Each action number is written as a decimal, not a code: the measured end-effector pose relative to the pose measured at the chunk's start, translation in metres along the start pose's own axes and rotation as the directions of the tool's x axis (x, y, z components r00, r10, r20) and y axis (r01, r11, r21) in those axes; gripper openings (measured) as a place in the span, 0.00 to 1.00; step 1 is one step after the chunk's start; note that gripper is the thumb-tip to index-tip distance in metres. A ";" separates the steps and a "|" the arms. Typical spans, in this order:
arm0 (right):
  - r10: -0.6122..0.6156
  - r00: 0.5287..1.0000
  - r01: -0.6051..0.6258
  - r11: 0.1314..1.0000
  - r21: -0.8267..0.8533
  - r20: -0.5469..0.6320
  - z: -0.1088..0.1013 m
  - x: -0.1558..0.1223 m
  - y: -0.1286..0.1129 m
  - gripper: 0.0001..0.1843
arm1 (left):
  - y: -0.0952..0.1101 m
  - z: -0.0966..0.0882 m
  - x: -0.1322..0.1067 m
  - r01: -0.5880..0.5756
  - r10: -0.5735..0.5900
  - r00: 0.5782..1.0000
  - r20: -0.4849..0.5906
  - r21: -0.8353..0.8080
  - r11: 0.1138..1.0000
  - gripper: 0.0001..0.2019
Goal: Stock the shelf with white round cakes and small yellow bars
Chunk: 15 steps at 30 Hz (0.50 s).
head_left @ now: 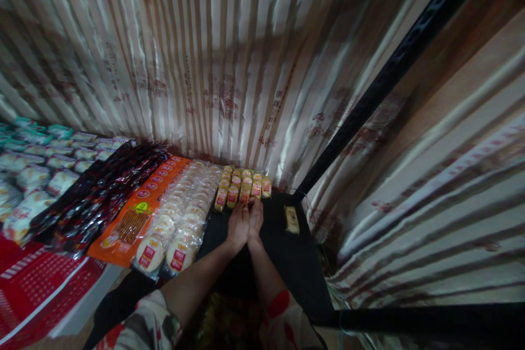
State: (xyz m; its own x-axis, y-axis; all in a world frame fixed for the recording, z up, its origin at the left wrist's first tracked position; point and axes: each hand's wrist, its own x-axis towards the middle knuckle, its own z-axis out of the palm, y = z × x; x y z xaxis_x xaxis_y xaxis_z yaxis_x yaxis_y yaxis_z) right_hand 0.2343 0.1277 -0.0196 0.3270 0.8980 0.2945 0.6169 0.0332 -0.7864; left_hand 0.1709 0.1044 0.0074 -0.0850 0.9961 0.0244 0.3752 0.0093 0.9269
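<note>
Here, wrapped crackers are bordering yellow packets pointing lengthwise forward; I can't tell left grip's or right grip's opening or hold.

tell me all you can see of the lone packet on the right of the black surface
The lone packet is small, oblong and pale yellow, in what looks like a plastic wrapper, with a dark mark too blurred to read. It lies on the black surface, apart from the other packets, near the black pole.
</note>
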 end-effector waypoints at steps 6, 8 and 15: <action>-0.051 0.999 0.051 0.999 0.010 0.018 0.008 0.003 0.008 0.12 | -0.002 0.001 0.003 -0.035 0.034 0.999 0.012 0.003 0.999 0.20; -0.067 0.998 0.067 0.998 0.010 0.003 0.009 0.003 0.010 0.12 | -0.003 0.002 0.004 -0.041 0.041 0.999 0.020 0.036 0.998 0.20; -0.081 0.992 0.083 0.996 0.022 -0.099 0.003 0.001 0.008 0.14 | 0.003 0.002 0.003 -0.044 0.043 0.999 0.020 0.063 0.997 0.20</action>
State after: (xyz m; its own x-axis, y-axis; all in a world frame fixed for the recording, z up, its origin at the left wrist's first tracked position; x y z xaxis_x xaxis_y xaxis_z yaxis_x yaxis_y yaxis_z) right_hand 0.2377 0.1300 -0.0273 0.3457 0.8444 0.4092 0.6260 0.1173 -0.7709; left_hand 0.1731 0.1078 0.0095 -0.0505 0.9971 0.0567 0.4359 -0.0291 0.8995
